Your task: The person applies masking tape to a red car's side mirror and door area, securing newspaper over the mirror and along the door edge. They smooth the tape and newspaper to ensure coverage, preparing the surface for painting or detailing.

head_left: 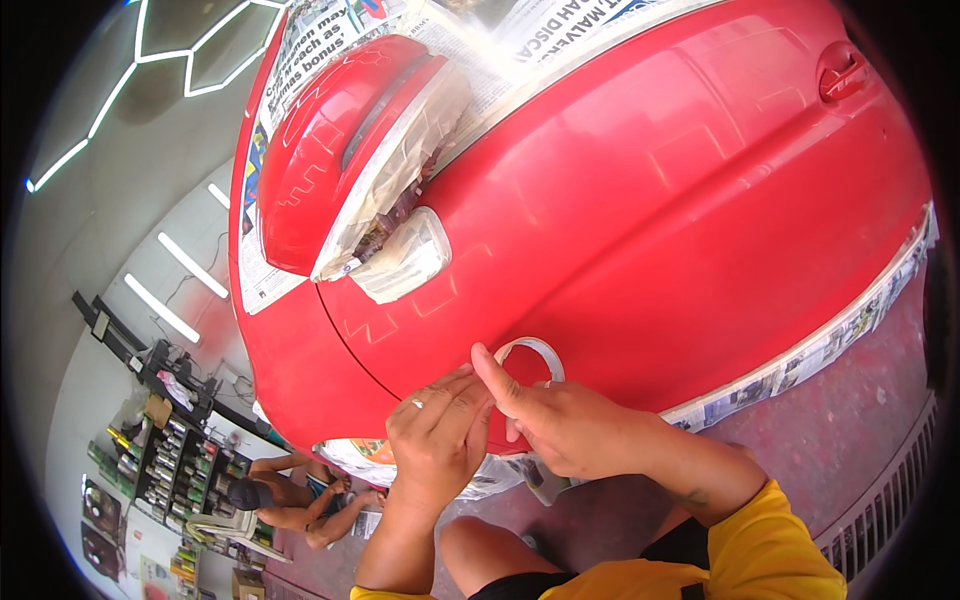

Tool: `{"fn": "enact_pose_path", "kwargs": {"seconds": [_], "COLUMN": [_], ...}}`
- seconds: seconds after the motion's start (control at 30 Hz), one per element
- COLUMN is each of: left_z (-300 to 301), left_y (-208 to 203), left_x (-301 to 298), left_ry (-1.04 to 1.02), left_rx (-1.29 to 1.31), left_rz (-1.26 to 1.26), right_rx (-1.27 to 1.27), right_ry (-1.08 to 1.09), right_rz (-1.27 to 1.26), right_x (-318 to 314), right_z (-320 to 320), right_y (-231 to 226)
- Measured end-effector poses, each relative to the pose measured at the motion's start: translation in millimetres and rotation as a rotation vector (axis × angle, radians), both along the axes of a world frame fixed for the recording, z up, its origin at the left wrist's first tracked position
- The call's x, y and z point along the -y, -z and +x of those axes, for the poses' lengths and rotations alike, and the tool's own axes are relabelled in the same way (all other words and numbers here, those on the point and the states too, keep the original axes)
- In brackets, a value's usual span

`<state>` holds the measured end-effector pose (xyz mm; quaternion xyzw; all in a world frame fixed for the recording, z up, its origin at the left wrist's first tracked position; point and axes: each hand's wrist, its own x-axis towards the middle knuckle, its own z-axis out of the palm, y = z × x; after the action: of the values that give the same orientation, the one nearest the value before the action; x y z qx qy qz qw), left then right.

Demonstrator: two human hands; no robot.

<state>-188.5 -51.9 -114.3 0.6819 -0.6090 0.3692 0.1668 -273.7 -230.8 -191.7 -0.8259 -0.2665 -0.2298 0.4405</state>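
Observation:
My right hand point(580, 428) is closed around a roll of masking tape point(545, 352), whose pale curved rim shows above the fingers; its thumb points up. Against it, my left hand point(438, 440) has its fingers bent and pressed together, and a small white spot shows on one finger. Whatever lies between its fingertips is hidden. Both hands are in front of the lower part of a glossy red car door point(650, 230). Ahead to the left is a red side mirror point(335, 140), its underside and base wrapped in tape and paper.
Newspaper point(480, 95) covers the window area, and more masking paper point(760, 390) runs along the door's lower edge. At lower left a person point(290, 500) crouches by shelves of cans point(175, 470). A floor grate point(875, 520) lies at right.

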Motion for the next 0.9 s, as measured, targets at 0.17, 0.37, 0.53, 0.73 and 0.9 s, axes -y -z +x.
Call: {"fn": "enact_pose_path", "kwargs": {"seconds": [0.17,0.37,0.53,0.73,0.9], "left_z": [1,-2,-12,-25,-17], "left_y": [17,9,11,18,-19], "left_x": [0,-35,-21,0,-18], "left_ry": [-0.068,0.189,0.168,0.254,0.199], "left_rx": [0.094,-0.945,-0.873,-0.59,-0.668], "left_rz": [-0.025,0.03,-0.232,-0.353,-0.74], "right_rx": [0.053,0.301,0.802,0.985,1.07], "right_ry": [0.014,0.244,0.549,0.769,0.876], "right_rz": [0.072,-0.008,0.033,-0.191,0.743], "right_x": [-12,3,-7,16,28], "right_z": [-2,-2,1,-1,8], "right_y": [0,-11,-27,-44,-56]}}
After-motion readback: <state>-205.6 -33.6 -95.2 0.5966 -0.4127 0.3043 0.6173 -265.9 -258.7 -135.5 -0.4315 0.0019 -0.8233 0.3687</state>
